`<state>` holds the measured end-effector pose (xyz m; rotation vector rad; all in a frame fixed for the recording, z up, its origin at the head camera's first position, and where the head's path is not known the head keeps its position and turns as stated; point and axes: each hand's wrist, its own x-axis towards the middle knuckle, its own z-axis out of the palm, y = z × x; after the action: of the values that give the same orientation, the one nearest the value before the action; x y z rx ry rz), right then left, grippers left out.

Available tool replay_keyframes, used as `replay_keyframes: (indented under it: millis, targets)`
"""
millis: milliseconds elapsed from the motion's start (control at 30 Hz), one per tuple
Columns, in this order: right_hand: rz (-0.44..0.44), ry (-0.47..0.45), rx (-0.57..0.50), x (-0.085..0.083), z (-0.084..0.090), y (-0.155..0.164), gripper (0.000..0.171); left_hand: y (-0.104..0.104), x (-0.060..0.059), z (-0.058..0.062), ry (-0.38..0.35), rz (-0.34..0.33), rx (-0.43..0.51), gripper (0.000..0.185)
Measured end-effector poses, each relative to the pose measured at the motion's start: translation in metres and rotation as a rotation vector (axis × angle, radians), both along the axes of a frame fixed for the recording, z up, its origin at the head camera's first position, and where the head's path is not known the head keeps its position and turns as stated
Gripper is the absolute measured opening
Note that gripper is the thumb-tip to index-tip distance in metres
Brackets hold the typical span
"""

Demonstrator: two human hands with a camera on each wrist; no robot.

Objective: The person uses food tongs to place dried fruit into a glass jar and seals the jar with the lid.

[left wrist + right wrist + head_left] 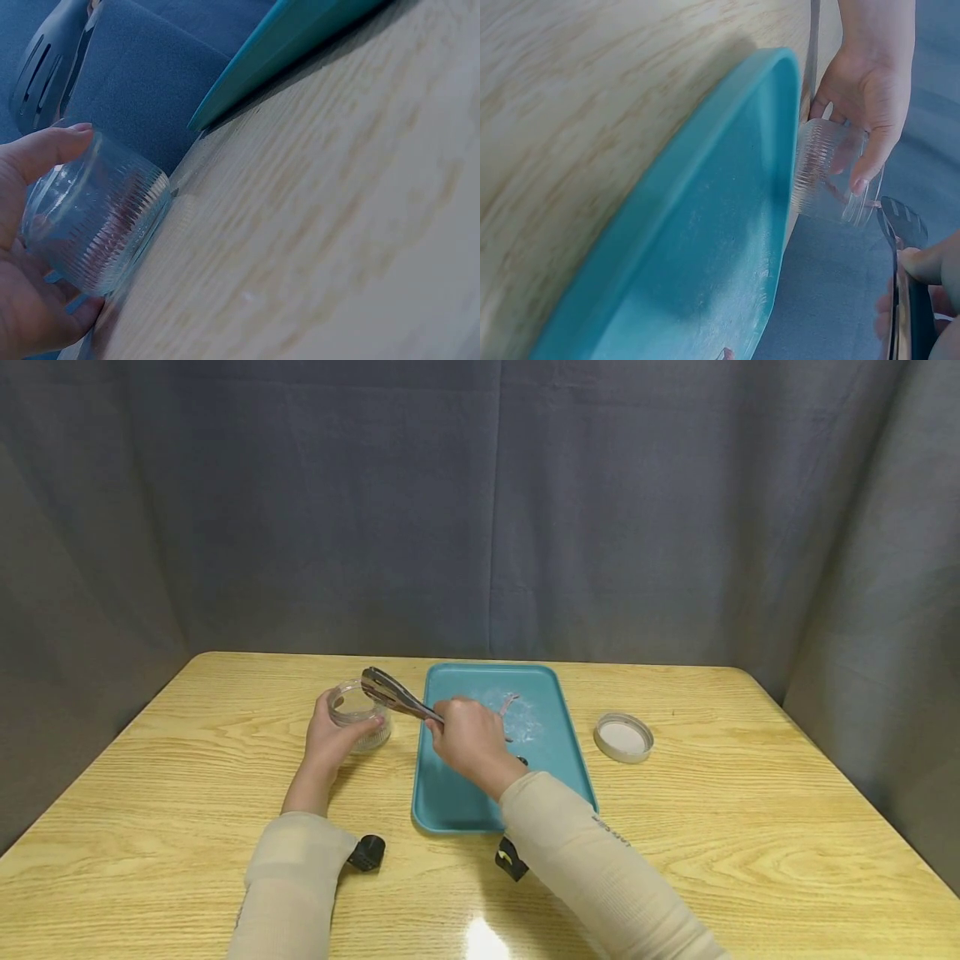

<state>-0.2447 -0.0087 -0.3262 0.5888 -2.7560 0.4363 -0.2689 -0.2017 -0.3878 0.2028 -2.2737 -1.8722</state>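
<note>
**Tongs over a glass jar, beside a teal tray**

The left hand [330, 742] wraps around a small ribbed glass jar [360, 714] that stands upright on the wooden counter [750, 827], just to the left of a teal tray [457, 802]. Thumb and fingers curl about the jar's wall; in the left wrist view the thumb lies along the rim while the other fingers cup the base side. Something thin and pinkish shows inside the jar in the right wrist view, too unclear to name.

The right hand [468, 739] hovers over the tray's left part and grips a pair of metal tongs [393, 693] by the handle end. The tongs slant up and left, so their slotted tips sit above the jar's open mouth, with the two blades close together. Whether anything is caught between them cannot be told.

On the tray lies a pale, powdery smear with a small pinkish strip [508, 702] near the far end. A round white lid [623, 737] rests flat on the counter to the right of the tray, apart from it.
</note>
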Motion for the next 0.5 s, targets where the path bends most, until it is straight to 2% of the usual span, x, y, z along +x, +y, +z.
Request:
replay_keyframes:
  millis: [500]
  targets:
    - [-0.034,-0.022,-0.001,-0.0018,0.0045,0.0002,0.026,0.0007,0.0001,0.0001,0.011,0.010,-0.013,0.090]
